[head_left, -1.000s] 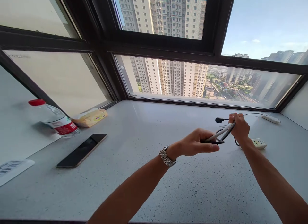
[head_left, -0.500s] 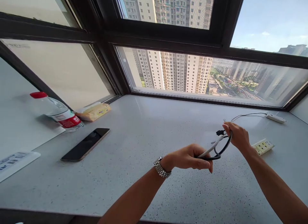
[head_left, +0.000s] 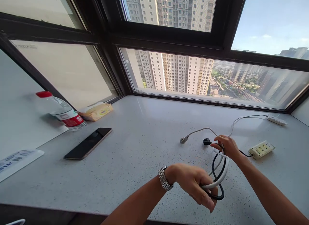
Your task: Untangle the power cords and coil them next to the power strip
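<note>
My left hand [head_left: 196,184], with a metal watch on the wrist, is closed round the lower end of a loop made of a white cable and a black cable [head_left: 220,173]. My right hand [head_left: 228,146] pinches the upper end of the same loop. The white cable's grey plug [head_left: 182,140] and the black cable's plug [head_left: 207,141] lie on the speckled white counter [head_left: 145,147], just left of my right hand. The black cable runs right to a cream power strip [head_left: 262,149]. The white cable leads back to a white power strip [head_left: 276,120] near the window.
At the left of the counter are a dark phone [head_left: 88,147] lying flat, a water bottle with a red cap [head_left: 61,112], a yellow tissue pack [head_left: 96,111] and a white labelled item [head_left: 14,160]. Dark window frames [head_left: 169,41] border the far side.
Both hands came nearer and lower with the cable loop, the left more so. The loop is now longer and stands upright. The two plugs now lie on the counter.
</note>
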### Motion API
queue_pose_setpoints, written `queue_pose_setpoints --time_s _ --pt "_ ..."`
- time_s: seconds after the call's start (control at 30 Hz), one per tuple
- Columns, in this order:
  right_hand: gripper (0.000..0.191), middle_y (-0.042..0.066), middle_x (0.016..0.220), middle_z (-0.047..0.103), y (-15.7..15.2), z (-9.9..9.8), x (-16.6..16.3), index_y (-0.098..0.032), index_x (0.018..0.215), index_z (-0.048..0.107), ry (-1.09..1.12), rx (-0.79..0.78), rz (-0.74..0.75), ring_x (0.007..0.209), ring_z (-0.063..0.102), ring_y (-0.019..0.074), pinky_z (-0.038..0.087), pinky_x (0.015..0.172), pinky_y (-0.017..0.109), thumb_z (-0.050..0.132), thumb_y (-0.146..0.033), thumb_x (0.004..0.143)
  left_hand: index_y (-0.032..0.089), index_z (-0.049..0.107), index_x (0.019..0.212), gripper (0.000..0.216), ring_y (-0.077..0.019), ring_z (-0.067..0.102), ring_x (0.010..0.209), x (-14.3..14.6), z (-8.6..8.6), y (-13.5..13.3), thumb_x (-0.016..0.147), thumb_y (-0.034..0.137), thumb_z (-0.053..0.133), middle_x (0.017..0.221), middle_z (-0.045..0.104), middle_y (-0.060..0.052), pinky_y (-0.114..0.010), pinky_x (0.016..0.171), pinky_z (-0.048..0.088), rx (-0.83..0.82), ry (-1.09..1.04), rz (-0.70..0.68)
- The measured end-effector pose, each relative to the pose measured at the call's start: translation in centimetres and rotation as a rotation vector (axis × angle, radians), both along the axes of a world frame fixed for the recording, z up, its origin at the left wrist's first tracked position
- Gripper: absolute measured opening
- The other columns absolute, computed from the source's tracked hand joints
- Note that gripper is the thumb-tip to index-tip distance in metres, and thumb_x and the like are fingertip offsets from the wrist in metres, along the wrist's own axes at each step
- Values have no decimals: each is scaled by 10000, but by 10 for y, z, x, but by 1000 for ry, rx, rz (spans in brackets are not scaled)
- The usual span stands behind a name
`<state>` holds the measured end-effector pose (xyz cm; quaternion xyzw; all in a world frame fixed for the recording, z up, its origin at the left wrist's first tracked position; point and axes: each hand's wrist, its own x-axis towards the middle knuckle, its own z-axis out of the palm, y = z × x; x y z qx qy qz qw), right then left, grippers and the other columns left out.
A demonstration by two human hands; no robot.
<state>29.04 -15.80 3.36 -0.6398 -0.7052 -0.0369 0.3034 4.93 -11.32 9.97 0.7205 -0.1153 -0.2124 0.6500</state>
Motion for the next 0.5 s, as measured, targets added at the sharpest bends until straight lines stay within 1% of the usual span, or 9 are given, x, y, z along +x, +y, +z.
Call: queue_pose_setpoints --time_s 0.07,0.1,0.17,0.2,0.27,0.3,0.37,0.43,0.5 --pt "479 45 675 621 4 -4 -4 -170 800 686 50 -101 30 552 511 126 350 536 238 484 -599 872 175 615 751 471 -97 379 483 -3 8 5 774 642 562 551 455 18 -238 459 312 5 -29 0" --pt "477 44 671 624 4 -5 -6 -174 769 684 100 -137 58 556 511 128 354 539 241 484 -594 874 173 618 760 453 -91 359 466 -4 11 9 789 622 561 540 435 23 -238 447 296 -6 -39 33" --pt "491 37 621 607 2 -4 -12 -169 692 662 275 -194 131 542 515 133 369 528 247 485 -590 873 167 614 774 429 -79 303 430 -8 13 22 805 592 564 503 373 44 -236 425 259 -35 -50 166" --pt "502 35 590 593 0 -4 -15 -165 656 644 398 -217 160 529 522 138 382 517 251 492 -595 866 163 598 766 426 -71 274 419 -10 13 30 802 587 572 494 341 57 -231 414 239 -55 -57 266" --pt "516 37 559 583 -6 -3 -19 -161 610 618 672 -252 195 515 549 155 421 500 269 526 -617 834 166 523 715 440 -52 213 410 -13 8 45 783 596 593 507 288 79 -211 391 197 -113 -83 514" --pt "522 39 554 585 -9 -2 -20 -161 595 611 799 -251 191 508 560 164 444 494 283 551 -634 808 173 466 687 459 -42 189 410 -14 4 51 773 604 599 521 268 87 -197 380 178 -151 -100 651" --pt "531 40 557 597 -15 -2 -24 -162 582 610 999 -200 134 492 572 173 490 492 312 612 -671 734 191 353 662 504 -25 158 410 -16 -7 57 764 619 600 550 228 100 -168 364 159 -237 -114 899" --pt "541 35 547 603 -18 0 -29 -164 586 612 1125 -142 50 473 585 177 517 486 324 654 -697 670 196 326 690 517 -17 198 402 -15 -20 56 760 635 591 569 250 102 -142 359 205 -299 -96 1076" --pt "544 35 531 610 -20 3 -38 -164 611 617 1209 -121 -12 470 605 183 526 482 315 659 -703 660 198 376 770 502 -20 269 397 -13 -35 48 749 652 588 590 311 101 -140 367 296 -316 -70 1192"
